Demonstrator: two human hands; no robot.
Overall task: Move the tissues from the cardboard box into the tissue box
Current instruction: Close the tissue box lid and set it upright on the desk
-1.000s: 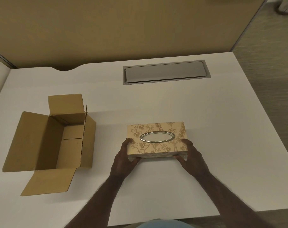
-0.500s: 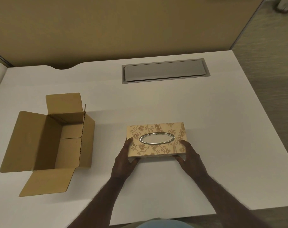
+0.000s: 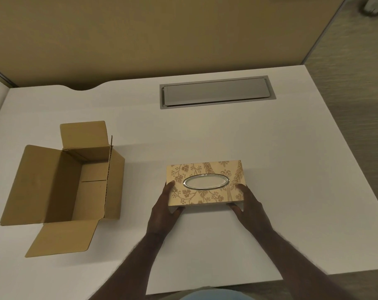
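My left hand [image 3: 164,210] and right hand [image 3: 249,205] clasp the tissue box [image 3: 205,182] ends, frame centre. The cardboard box [image 3: 75,182] sits open at left on the counter [image 3: 270,148].

1. Tissue box [image 3: 205,182]: its left and right end walls are covered by the left hand [image 3: 163,215] and the right hand [image 3: 252,210]. Its interior cannot be seen; the oval opening [image 3: 206,184] shows only a pale surface, contents undetermined.
2. Finger placement under or behind the tissue box is hidden, on both hands.
3. Cardboard box [image 3: 75,182]: the inner face of its right wall is barely visible.
4. Table [image 3: 270,148]: left and near edges cut off by the frame.
5. Both forearms run out of the bottom edge.
6. Object at top right on the floor [image 3: 373,5]: cropped, unidentifiable.
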